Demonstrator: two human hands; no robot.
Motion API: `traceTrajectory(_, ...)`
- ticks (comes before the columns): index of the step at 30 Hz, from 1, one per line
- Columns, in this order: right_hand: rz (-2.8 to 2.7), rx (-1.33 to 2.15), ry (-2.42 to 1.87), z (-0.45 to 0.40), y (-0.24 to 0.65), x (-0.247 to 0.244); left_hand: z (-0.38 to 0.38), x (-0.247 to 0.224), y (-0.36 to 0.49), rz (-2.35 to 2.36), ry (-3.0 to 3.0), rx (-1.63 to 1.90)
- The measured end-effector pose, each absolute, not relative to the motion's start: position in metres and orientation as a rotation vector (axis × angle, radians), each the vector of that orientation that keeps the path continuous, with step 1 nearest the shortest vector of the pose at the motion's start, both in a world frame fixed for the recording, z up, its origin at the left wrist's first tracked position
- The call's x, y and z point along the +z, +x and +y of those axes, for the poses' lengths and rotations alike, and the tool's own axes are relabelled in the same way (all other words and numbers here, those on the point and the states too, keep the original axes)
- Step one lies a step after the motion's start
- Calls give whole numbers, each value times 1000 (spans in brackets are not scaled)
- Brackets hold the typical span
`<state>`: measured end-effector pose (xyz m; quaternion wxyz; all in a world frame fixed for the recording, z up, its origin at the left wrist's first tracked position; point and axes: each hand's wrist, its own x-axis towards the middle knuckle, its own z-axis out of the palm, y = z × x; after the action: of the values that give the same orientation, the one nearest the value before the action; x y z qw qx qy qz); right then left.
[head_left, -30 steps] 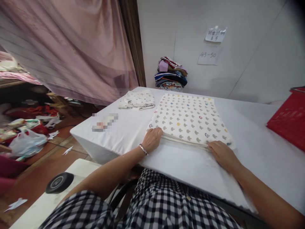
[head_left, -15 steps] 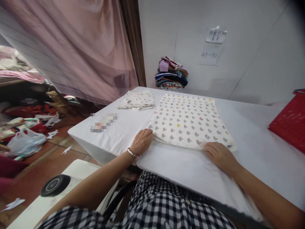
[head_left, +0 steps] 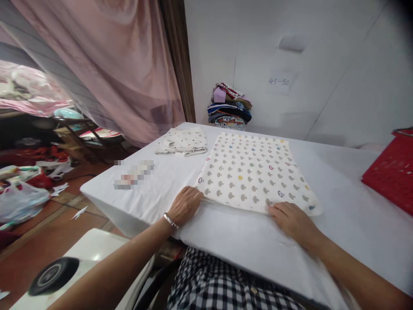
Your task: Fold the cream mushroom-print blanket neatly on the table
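A white cloth [head_left: 248, 170] printed with grey mushrooms and a few coloured ones lies folded in layers on the white-covered table [head_left: 335, 181]. At its near left corner, my left hand [head_left: 185, 206], with a silver bracelet on the wrist, has its fingers closed on the edge. Farther right along the same near edge, my right hand [head_left: 292, 221] grips the fabric, fingertips on top and thumb hidden. Beyond my left hand rests a second folded white cloth [head_left: 185, 140] with a small scattered print.
A red basket [head_left: 392, 170] stands at the right. Folded clothes [head_left: 229, 105] are piled by the wall at the back. A blurred-out small item [head_left: 134, 174] lies at the table's left. A white stool-like surface with a black round object [head_left: 53, 275] is at lower left.
The cloth's near edge, slightly raised before, now lies flatter. My right hand has shifted a little left along it. The view has tilted slightly.
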<state>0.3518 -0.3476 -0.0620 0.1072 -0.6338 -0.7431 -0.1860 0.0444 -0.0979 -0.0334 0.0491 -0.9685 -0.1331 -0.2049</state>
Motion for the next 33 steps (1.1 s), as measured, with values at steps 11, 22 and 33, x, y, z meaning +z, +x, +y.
traceTrajectory(11, -2171, -510, -1817, -342, 353, -67, -95, -35, 46, -521, -2981, -454)
traceTrajectory(22, -2002, -590, -1999, -407, 423, -78, -86, -41, 30, -626, -2997, -550)
traceTrajectory(33, -1822, -676, -2107, -416, 433, -88, -84, -38, 29, -915, -3042, -470)
